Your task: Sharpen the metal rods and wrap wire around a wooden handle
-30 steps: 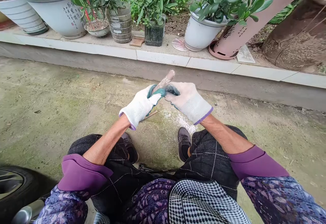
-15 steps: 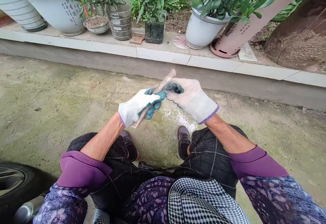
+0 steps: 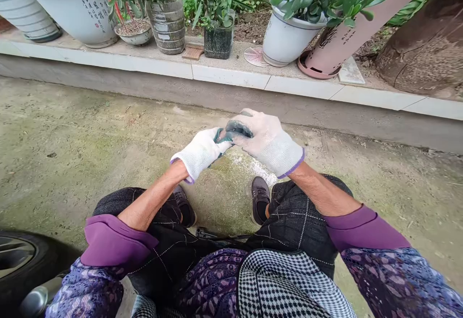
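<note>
I have the left hand (image 3: 200, 153) and right hand (image 3: 265, 142) meeting in knit cotton gloves (image 3: 275, 152) with green rubber-coated palms, their fingers pressed together and curled. Anything held is hidden between them, so I cannot tell its shape or whether they pinch it. Below lies gritty pale powder (image 3: 258, 169) on mossy, rough concrete ground (image 3: 72, 130).

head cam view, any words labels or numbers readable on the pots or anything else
Dark brush-style Chinese characters and a small red seal on the white flowerpot: too small to read, so none can be quoted.
Dark characters on the pink planter: too blurred to read.
</note>
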Available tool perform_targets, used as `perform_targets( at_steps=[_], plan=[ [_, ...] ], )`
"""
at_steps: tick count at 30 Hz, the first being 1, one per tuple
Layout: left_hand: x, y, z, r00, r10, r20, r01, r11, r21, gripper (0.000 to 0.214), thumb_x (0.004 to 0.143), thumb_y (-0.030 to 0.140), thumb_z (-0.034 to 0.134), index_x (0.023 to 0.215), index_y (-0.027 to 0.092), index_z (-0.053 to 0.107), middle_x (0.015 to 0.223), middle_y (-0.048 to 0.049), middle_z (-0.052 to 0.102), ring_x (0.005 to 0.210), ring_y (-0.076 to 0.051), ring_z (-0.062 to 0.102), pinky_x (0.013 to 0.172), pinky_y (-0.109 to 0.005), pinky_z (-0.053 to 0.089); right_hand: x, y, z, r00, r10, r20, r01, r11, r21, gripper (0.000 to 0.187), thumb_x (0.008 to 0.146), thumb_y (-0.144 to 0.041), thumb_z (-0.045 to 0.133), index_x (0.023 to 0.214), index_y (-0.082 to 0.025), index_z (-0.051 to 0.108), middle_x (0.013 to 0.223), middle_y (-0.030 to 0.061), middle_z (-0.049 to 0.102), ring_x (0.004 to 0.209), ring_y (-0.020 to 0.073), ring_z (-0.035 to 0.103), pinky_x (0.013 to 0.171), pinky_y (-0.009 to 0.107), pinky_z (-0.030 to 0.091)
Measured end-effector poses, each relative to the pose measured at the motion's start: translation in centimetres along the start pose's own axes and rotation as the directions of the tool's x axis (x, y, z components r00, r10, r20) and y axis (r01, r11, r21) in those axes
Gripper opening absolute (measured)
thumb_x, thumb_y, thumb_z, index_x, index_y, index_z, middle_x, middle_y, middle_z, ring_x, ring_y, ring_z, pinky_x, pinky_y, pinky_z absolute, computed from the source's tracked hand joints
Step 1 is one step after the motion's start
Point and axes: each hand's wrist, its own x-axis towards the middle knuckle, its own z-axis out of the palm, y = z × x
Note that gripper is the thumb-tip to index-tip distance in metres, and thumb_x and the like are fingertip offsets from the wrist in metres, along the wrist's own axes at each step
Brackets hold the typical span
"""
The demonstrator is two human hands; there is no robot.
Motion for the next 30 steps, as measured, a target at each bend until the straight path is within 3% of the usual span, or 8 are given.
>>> perform_targets(
  at_steps=[2, 4, 8, 10, 13, 17, 26, 30],
  plan=[
    [-0.2, 0.3, -0.2, 1.0, 0.03, -0.003, -0.03, 0.999, 0.011, 0.02, 0.077, 0.034, 0.076, 0.081, 0.018, 0.064, 0.068, 0.0009, 0.063, 0.057, -0.009, 0.051, 0.05, -0.02, 0.04, 0.1, 0.3, -0.3, 0.999, -0.009, -0.049, 0.015, 0.992, 0.126, 0.009, 0.084, -0.021, 0.067, 0.087, -0.02, 0.075, 0.092, 0.0058, 0.072, 0.084, 0.0209, 0.065, 0.078, 0.036, 0.049],
    [-0.9, 1.1, -0.6, 0.996, -0.039, 0.075, 0.044, 0.997, -0.069, 0.024, 0.08, 0.041, 0.074, 0.083, 0.018, 0.064, 0.06, 0.003, 0.056, 0.048, -0.008, 0.044, 0.044, -0.02, 0.036, 0.3, 1.2, -1.0, 0.985, 0.069, -0.156, -0.009, 0.933, 0.359, 0.009, 0.086, -0.026, 0.068, 0.09, -0.02, 0.073, 0.088, 0.0052, 0.072, 0.078, 0.0183, 0.065, 0.072, 0.034, 0.051],
    [-3.1, 3.3, -1.5, 0.919, -0.03, 0.394, 0.175, 0.925, -0.337, 0.041, 0.085, 0.061, 0.066, 0.085, 0.02, 0.066, 0.046, 0.0069, 0.039, 0.035, -0.007, 0.027, 0.034, -0.022, 0.029, 0.7, 2.8, -2.5, 0.921, 0.341, -0.187, -0.117, 0.702, 0.702, 0.025, 0.086, -0.04, 0.069, 0.1, -0.019, 0.07, 0.077, 0.0038, 0.066, 0.057, 0.0129, 0.055, 0.048, 0.029, 0.044],
    [-4.0, 3.9, -1.5, 0.859, -0.002, 0.512, 0.249, 0.875, -0.415, 0.05, 0.081, 0.071, 0.064, 0.084, 0.021, 0.067, 0.042, 0.0078, 0.033, 0.033, -0.007, 0.023, 0.032, -0.022, 0.026, 0.7, 2.8, -2.5, 0.951, 0.297, -0.092, -0.132, 0.655, 0.744, 0.032, 0.08, -0.043, 0.075, 0.099, -0.018, 0.07, 0.079, 0.0043, 0.068, 0.06, 0.0132, 0.058, 0.048, 0.028, 0.047],
    [-4.5, 3.9, -1.0, 0.8, -0.012, 0.6, 0.352, 0.819, -0.453, 0.059, 0.073, 0.08, 0.066, 0.081, 0.022, 0.067, 0.039, 0.009, 0.028, 0.032, -0.007, 0.018, 0.031, -0.021, 0.021, 0.4, 2.0, -1.3, 0.993, 0.091, 0.074, -0.115, 0.637, 0.762, 0.041, 0.074, -0.045, 0.079, 0.101, -0.016, 0.073, 0.095, 0.009, 0.074, 0.08, 0.0187, 0.068, 0.066, 0.031, 0.058],
    [-4.0, 2.9, -0.5, 0.754, -0.032, 0.656, 0.43, 0.78, -0.455, 0.062, 0.069, 0.083, 0.068, 0.076, 0.022, 0.066, 0.037, 0.009, 0.028, 0.03, -0.006, 0.017, 0.029, -0.02, 0.021, 0.3, 1.2, -0.1, 0.98, -0.08, 0.182, -0.104, 0.569, 0.816, 0.05, 0.072, -0.049, 0.08, 0.11, -0.016, 0.074, 0.107, 0.0118, 0.076, 0.097, 0.024, 0.07, 0.082, 0.038, 0.06],
    [-3.6, 2.3, -0.7, 0.688, -0.014, 0.726, 0.48, 0.759, -0.44, 0.059, 0.072, 0.079, 0.07, 0.081, 0.021, 0.068, 0.036, 0.0072, 0.031, 0.029, -0.008, 0.021, 0.029, -0.021, 0.023, 0.8, 1.2, -0.7, 0.981, -0.149, 0.121, 0.007, 0.657, 0.754, 0.037, 0.079, -0.045, 0.077, 0.104, -0.018, 0.077, 0.11, 0.0103, 0.077, 0.098, 0.0222, 0.071, 0.087, 0.038, 0.059],
    [-3.9, 2.7, -0.8, 0.74, -0.051, 0.671, 0.429, 0.804, -0.412, 0.053, 0.075, 0.072, 0.072, 0.091, 0.022, 0.07, 0.037, 0.007, 0.033, 0.03, -0.008, 0.025, 0.03, -0.021, 0.024, 0.9, 1.1, -0.3, 0.981, -0.169, 0.095, 0.058, 0.727, 0.685, 0.022, 0.081, -0.038, 0.073, 0.089, -0.018, 0.076, 0.098, 0.0084, 0.077, 0.092, 0.0208, 0.071, 0.089, 0.039, 0.058]
  ],
)
